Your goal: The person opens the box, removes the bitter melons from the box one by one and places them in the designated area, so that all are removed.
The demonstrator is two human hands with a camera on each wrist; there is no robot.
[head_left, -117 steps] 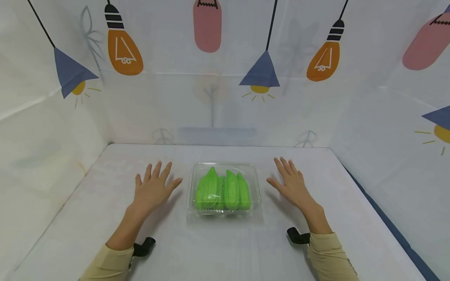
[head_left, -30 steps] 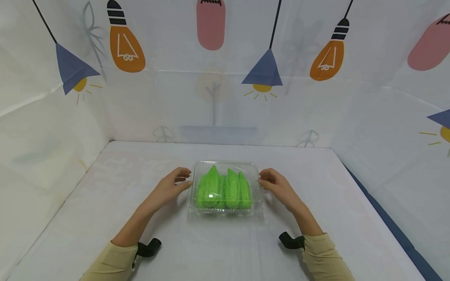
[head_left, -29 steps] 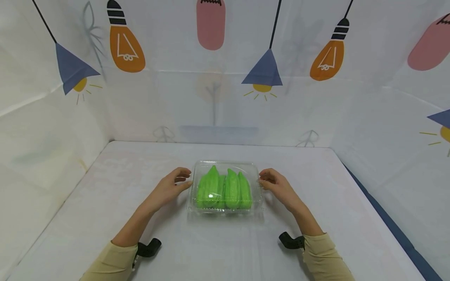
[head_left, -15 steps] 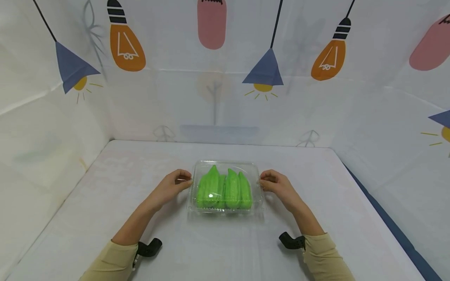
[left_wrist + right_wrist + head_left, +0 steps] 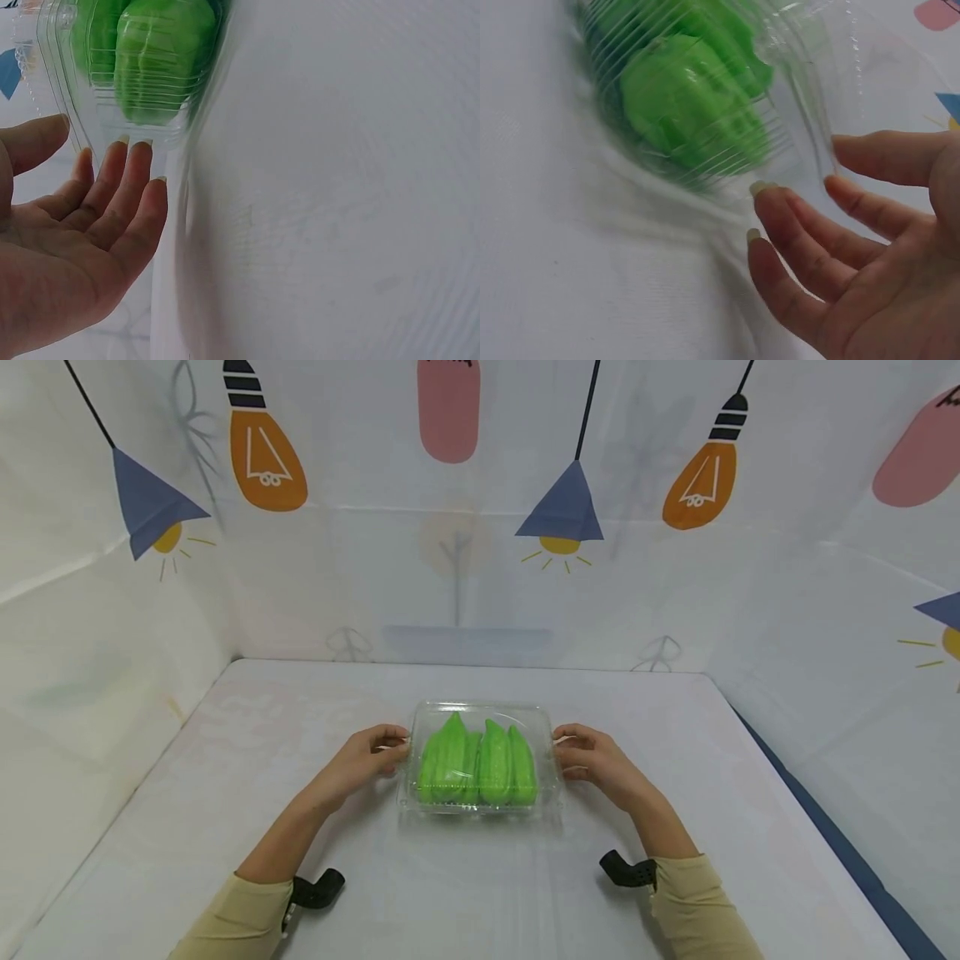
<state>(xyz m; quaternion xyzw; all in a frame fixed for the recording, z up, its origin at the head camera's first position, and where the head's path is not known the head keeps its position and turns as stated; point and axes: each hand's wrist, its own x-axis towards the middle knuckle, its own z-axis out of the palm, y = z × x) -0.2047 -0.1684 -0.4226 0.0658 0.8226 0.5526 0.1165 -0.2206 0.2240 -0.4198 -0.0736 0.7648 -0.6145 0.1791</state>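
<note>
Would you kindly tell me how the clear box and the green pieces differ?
The clear box is colourless, while the green pieces are brightly coloured. The clear box is broad and rectangular, whereas the green pieces are long and narrow. Both lie between the left hand and the right hand.

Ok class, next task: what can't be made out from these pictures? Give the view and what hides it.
Head view: the floor of the clear container, hidden by the green pieces.
Head view: the top of the middle pink shape, cut off by the upper edge.
Left wrist view: whether the left hand pinches the rim; its transparency obscures contact.
Right wrist view: part of the right hand, cropped.
</note>
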